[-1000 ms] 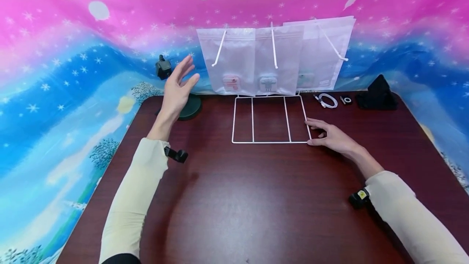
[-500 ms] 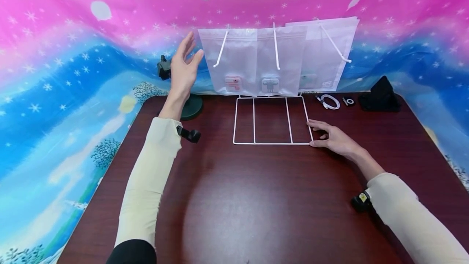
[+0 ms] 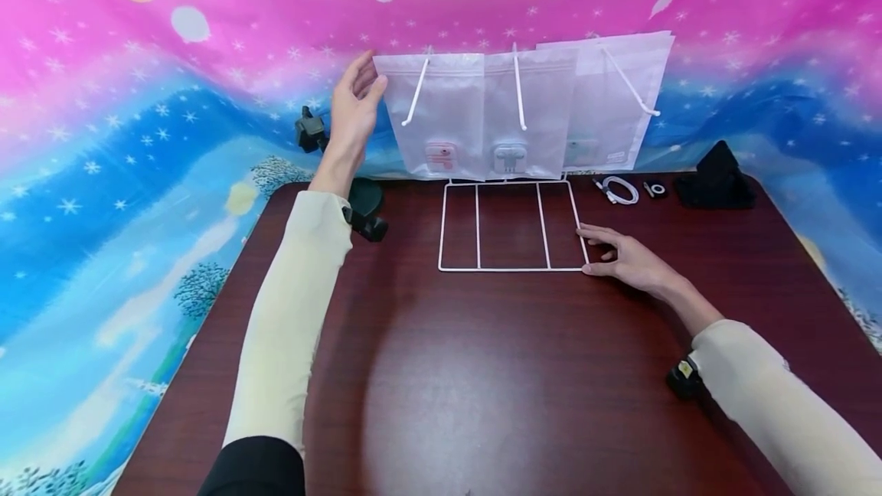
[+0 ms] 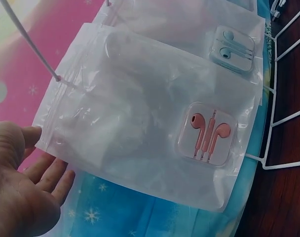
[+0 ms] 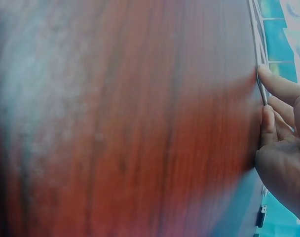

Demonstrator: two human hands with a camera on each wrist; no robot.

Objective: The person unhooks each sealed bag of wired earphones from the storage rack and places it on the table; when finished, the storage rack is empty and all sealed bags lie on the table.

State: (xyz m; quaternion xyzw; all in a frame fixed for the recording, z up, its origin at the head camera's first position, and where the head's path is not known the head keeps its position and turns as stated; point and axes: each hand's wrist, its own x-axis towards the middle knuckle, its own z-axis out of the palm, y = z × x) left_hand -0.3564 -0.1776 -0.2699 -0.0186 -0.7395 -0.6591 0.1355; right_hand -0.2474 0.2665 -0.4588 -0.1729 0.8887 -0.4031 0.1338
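Observation:
My left hand (image 3: pixel 354 109) is raised at the upper left corner of a translucent zip bag (image 4: pixel 115 108) holding coral earphones (image 4: pixel 209 133) in a clear case. In the left wrist view its thumb is right at the bag's corner and its fingers pass behind the edge, with a gap between thumb and fingers. The bag hangs from a hook of a white wire display rack (image 3: pixel 510 269). Beside it hang another zip bag (image 3: pixel 527 98) with white earphones (image 4: pixel 232 48) and a third bag (image 3: pixel 613 98). My right hand (image 3: pixel 634 260) touches the right side of the rack's base, thumb near the front corner.
A coiled white cable (image 3: pixel 621 190), a small black item with a white ring (image 3: pixel 654 189) and a black stand (image 3: pixel 715 181) lie at the back right of the brown table (image 3: pixel 448 373). A dark device on a round base (image 3: pixel 367 196) stands behind my left arm. A patterned cloth surrounds the table.
My left hand has moved up and to the right, from open air to the corner of the leftmost bag. My right hand stays at the rack's base.

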